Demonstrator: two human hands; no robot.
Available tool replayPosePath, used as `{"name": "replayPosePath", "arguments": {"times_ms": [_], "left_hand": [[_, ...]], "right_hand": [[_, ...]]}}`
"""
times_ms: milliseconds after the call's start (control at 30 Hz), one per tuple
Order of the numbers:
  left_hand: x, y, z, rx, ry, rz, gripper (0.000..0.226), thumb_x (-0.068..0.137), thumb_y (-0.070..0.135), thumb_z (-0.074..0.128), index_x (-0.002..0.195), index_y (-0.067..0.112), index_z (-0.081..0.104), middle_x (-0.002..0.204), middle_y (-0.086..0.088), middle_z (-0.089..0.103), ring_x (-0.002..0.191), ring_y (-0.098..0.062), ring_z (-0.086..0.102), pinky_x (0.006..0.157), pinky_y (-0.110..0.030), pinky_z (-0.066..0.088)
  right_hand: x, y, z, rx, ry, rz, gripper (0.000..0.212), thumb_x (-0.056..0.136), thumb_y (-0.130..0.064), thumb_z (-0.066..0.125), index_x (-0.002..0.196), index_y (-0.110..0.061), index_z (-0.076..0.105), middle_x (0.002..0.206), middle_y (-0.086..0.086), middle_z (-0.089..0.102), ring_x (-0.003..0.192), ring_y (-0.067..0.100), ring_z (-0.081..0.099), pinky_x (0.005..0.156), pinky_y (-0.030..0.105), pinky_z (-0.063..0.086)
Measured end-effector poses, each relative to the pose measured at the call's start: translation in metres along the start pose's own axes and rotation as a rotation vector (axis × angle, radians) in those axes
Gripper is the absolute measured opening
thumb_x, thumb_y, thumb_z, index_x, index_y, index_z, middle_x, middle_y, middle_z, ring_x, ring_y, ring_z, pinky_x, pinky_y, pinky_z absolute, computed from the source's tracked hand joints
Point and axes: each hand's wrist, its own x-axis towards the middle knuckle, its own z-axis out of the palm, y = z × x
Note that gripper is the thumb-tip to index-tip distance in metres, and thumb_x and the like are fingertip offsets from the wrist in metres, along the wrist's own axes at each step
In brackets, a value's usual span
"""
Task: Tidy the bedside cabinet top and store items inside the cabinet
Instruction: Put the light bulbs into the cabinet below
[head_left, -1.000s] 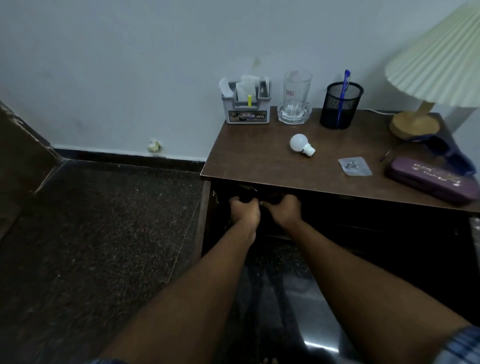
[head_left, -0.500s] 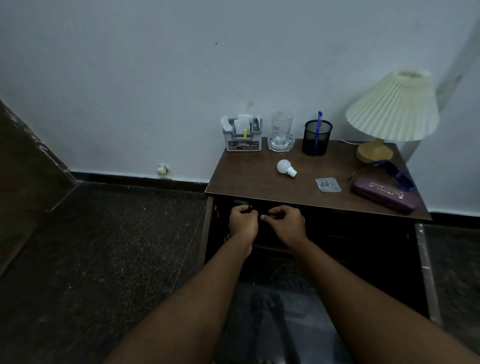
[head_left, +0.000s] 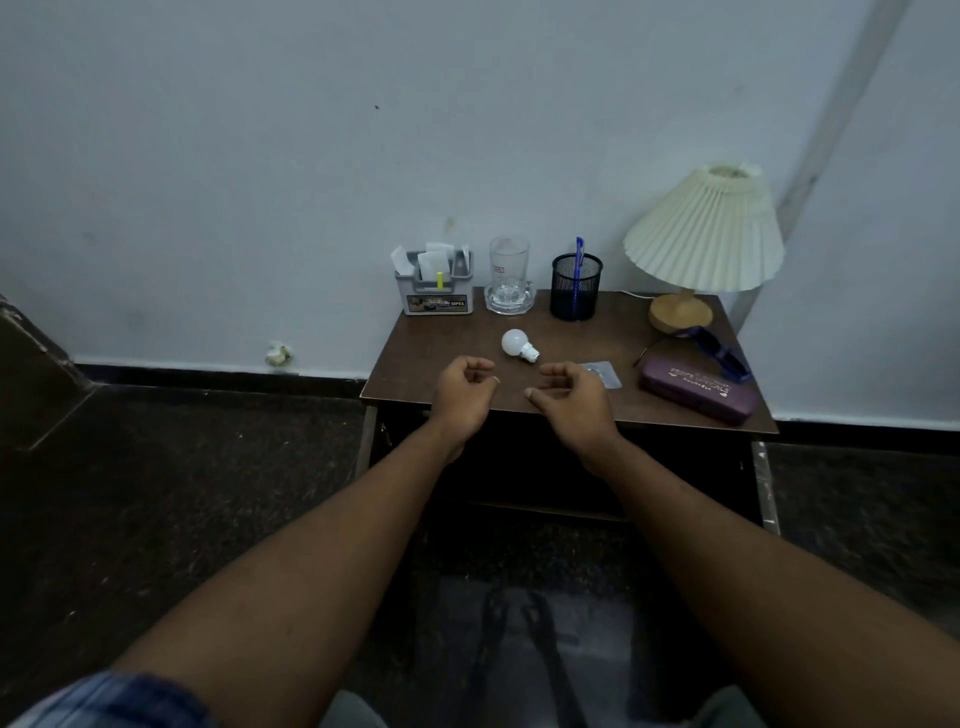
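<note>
Brown wood makes up the bedside cabinet (head_left: 415, 371), whose top carries everything in view; its front below is dark and I cannot tell how the doors stand. Both hands hang over the near edge of the top, empty. The left hand (head_left: 464, 393) is loosely curled, fingers bent toward the thumb with a narrow gap and nothing between them. The right hand (head_left: 569, 396) mirrors it, half-curled and holding nothing.

A white light bulb (head_left: 519, 345) lies on its side just beyond the two hands, slightly nearer the left one, base pointing right, apart from both. Just right of the right hand, partly hidden by its knuckles, lies a small clear packet (head_left: 605, 373). Further right, near the front corner, sits a purple glasses case (head_left: 697, 388), with blue glasses (head_left: 719, 353) just behind it.

Along the far edge, left to right: a grey organiser (head_left: 435, 291) stuffed with paper slips, a clear glass (head_left: 509, 270) standing in a glass dish, a black mesh pen cup (head_left: 575, 288) holding a blue pen (head_left: 580, 254), and a lamp (head_left: 704, 234) with a pleated cream shade on a wooden base.
</note>
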Motion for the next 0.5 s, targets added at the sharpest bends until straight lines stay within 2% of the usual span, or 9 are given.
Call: {"name": "replayPosePath", "arguments": {"times_ms": [133, 267, 367, 500], "left_hand": [[0.026, -0.007, 0.008, 0.024, 0.019, 0.030, 0.026, 0.090, 0.010, 0.069, 0.115, 0.017, 0.065, 0.110, -0.004, 0.065, 0.102, -0.018, 0.064, 0.086, -0.031, 0.054], [0.051, -0.021, 0.012, 0.059, 0.024, 0.033, 0.038, 0.091, 0.014, 0.071, 0.128, 0.015, 0.060, 0.126, -0.003, 0.060, 0.099, -0.003, 0.056, 0.084, -0.021, 0.043], [0.065, -0.029, 0.015, 0.023, 0.044, -0.015, 0.046, 0.092, 0.014, 0.071, 0.136, 0.013, 0.055, 0.135, -0.007, 0.058, 0.111, -0.007, 0.054, 0.083, -0.018, 0.042], [0.084, -0.034, 0.023, -0.052, 0.057, -0.035, 0.053, 0.090, 0.009, 0.072, 0.139, 0.007, 0.052, 0.143, -0.014, 0.056, 0.131, -0.020, 0.054, 0.093, -0.023, 0.042]], "right_hand": [[0.024, 0.011, 0.004, -0.066, 0.018, -0.004, 0.056, 0.083, -0.019, 0.080, 0.134, -0.014, 0.057, 0.125, 0.005, 0.062, 0.100, 0.013, 0.063, 0.095, 0.036, 0.054], [0.045, 0.025, 0.018, -0.102, 0.030, 0.015, 0.075, 0.082, -0.020, 0.081, 0.146, -0.013, 0.044, 0.141, 0.008, 0.052, 0.115, 0.020, 0.059, 0.103, 0.039, 0.050], [0.056, 0.033, 0.028, -0.127, 0.060, 0.035, 0.082, 0.082, -0.020, 0.081, 0.150, -0.011, 0.037, 0.148, 0.012, 0.045, 0.131, 0.027, 0.051, 0.110, 0.043, 0.044], [0.069, 0.036, 0.037, -0.178, 0.070, 0.006, 0.083, 0.083, -0.020, 0.078, 0.152, -0.011, 0.034, 0.148, 0.009, 0.042, 0.132, 0.026, 0.051, 0.111, 0.043, 0.042]]}}
